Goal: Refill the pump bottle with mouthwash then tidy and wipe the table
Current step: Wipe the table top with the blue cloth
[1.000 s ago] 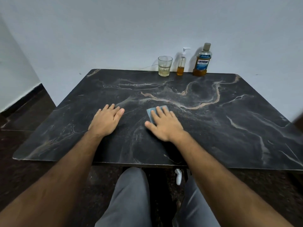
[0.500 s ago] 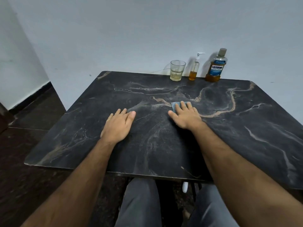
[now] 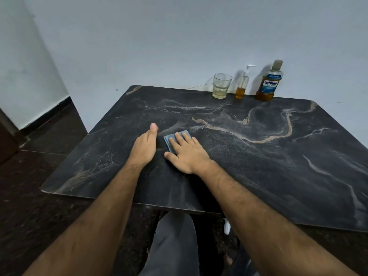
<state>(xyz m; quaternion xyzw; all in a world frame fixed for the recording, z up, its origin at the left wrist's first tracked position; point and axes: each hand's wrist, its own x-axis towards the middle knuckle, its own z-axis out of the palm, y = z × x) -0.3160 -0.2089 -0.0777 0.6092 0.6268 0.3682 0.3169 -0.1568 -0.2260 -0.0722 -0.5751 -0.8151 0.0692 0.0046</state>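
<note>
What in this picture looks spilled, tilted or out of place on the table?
Nothing stands out. The glass, the pump bottle and the mouthwash bottle stand upright in a row at the far edge of the table. No spill shows. The right hand presses a blue cloth flat.

The black stone-look table top (image 3: 258, 166) carries tan and pale grey veins. A folded cloth (image 3: 169, 139) is dusty blue. The clear plastic mouthwash bottle (image 3: 268, 84) holds amber liquid under a blue label; the slim clear pump bottle (image 3: 242, 84) has a white pump head and amber liquid low down.
</note>
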